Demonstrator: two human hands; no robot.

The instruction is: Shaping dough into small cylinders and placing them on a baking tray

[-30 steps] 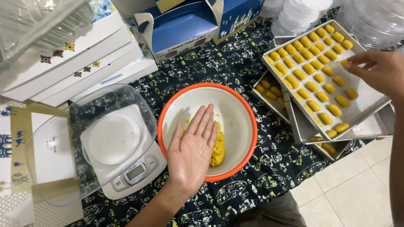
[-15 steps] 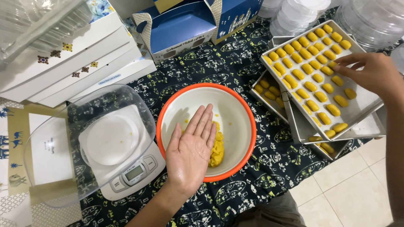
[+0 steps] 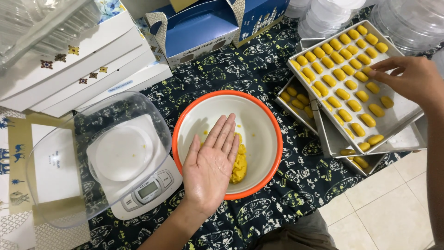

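Blue boxes (image 3: 203, 28) top; white boxes (image 3: 83, 69) left; scale screen (image 3: 149, 189), perhaps blank.

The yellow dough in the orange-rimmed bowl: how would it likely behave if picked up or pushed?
The yellow dough looks soft and crumbly: its lump is ragged, and crumbs dot the bowl, so it would probably dent and break rather than hold stiff. The shaped pieces on the tray keep their form, so it likely moulds without slumping.
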